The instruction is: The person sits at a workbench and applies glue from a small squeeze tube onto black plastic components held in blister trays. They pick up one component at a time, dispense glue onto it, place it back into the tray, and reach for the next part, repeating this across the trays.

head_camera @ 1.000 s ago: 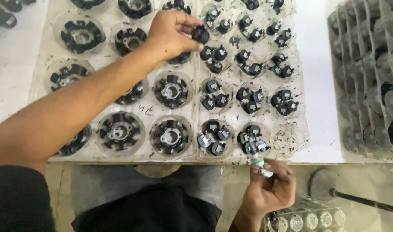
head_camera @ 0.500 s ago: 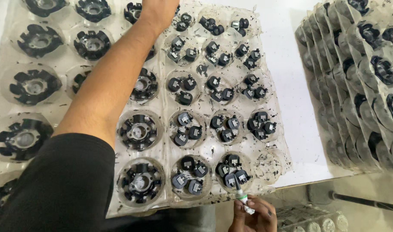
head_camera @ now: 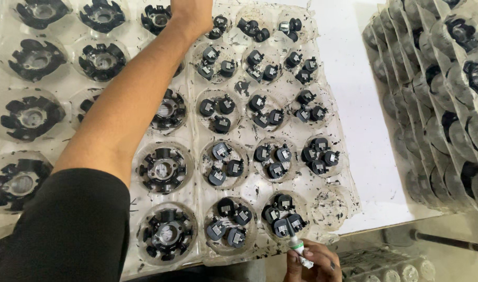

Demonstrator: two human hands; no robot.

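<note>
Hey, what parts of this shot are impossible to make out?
Head view only:
- Left hand: fingers cut off by the top edge, so its grasp is unknown.
- Right hand: lower part cut by the bottom edge; its small tube is too small to identify.
- Tray stack: cut by the right edge.

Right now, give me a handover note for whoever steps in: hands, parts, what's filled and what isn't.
Left hand: stretched to the far edge of the clear trays, fingers out of view, so grip unknown.
Right hand: at the near edge, closed on a small white tube.
Parts: the right tray holds groups of small black clips; the left tray holds larger black round housings.
Done: nearly every pocket holds parts.
Left: one near-right pocket is empty.
Stacked trays wait at the right.
</note>
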